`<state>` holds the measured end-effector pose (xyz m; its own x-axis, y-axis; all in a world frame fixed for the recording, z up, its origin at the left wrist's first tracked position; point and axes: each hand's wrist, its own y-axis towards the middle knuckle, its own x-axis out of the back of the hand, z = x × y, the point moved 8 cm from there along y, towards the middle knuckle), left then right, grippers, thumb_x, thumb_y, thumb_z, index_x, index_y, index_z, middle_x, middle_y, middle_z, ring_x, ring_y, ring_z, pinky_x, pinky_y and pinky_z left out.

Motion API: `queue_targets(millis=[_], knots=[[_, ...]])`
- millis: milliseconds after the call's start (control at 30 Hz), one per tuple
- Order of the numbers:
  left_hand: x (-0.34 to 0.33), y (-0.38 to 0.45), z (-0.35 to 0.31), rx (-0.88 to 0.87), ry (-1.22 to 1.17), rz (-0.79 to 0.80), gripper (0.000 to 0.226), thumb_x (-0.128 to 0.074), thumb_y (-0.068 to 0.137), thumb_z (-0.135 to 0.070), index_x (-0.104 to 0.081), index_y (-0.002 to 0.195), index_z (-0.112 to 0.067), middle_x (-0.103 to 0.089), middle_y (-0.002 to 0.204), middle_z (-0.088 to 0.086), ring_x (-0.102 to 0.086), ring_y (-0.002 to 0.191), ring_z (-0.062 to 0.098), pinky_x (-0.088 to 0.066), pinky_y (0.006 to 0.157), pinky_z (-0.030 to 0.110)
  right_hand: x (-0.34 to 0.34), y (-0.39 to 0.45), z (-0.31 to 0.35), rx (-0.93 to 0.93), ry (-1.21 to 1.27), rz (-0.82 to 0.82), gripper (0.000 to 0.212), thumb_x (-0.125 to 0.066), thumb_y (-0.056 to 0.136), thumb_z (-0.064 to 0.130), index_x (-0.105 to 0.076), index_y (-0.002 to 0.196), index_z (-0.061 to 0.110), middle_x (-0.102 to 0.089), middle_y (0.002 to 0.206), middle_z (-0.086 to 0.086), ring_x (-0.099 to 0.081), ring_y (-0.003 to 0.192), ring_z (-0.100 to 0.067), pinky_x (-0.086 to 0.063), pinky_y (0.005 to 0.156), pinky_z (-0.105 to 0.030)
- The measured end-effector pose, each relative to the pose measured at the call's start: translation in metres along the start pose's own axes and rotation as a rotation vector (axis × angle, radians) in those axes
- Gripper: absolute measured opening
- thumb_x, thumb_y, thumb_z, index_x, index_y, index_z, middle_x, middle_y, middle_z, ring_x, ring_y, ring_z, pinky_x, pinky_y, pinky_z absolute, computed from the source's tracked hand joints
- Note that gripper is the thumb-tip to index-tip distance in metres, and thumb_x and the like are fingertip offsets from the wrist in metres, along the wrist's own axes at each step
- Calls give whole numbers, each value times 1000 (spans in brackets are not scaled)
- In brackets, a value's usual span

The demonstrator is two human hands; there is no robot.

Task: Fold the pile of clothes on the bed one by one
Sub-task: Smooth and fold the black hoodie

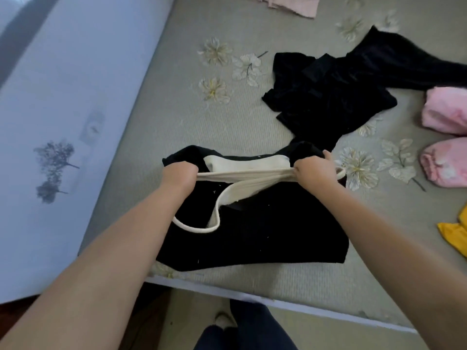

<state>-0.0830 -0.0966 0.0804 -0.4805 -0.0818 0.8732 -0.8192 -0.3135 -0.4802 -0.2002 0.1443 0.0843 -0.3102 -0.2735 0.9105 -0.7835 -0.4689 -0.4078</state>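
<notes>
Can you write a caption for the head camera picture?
Both hands grip a black top on the bed.

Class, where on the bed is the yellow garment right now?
In the head view, the yellow garment lies at the bed's right edge, below the pink clothes.

A home bedroom: a bed (177, 117) covered in a grey-green spread embroidered with pale flowers fills the view, loose garments (336, 92) scattered across it, a pale blue wall (50, 84) running along its left edge.
</notes>
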Motion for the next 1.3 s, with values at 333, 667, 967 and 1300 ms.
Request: queue_targets(millis=[333,667,967,1300], knots=[[8,129,33,4,-16,77,24,-42,89,-9,-64,98,-10,-62,107,11,-57,100,27,-35,71,28,-1,116,-3,-30,-52,-176,18,-47,83,6,-61,75,13,-43,65,4,-48,92,-20,9,109,-53],[5,158,1,-259,-447,95,40,-41,92,-43,-63,100,-11,-65,96,3,-60,92,22,-40,70,27,-40,155,10,-86,122,-273,17,-50,88,5,-64,80,0,-65,79,-12,-56,98,-32,1,107,-61],[-23,130,-16,-284,194,183,23,-44,89,-5,-57,107,-12,-60,108,6,-57,99,23,-35,67,29,-21,116,33,401,57,-436,23,-86,55,12,-70,69,4,-63,61,-6,-64,64,-29,-42,88,-53],[-27,167,-1,-48,-25,-158,19,-44,89,-8,-54,104,-10,-56,101,7,-48,100,26,-28,97,39,-35,155,8,49,83,-399,15,-60,85,12,-66,81,-2,-61,84,-19,-56,94,-38,-15,104,-63]])
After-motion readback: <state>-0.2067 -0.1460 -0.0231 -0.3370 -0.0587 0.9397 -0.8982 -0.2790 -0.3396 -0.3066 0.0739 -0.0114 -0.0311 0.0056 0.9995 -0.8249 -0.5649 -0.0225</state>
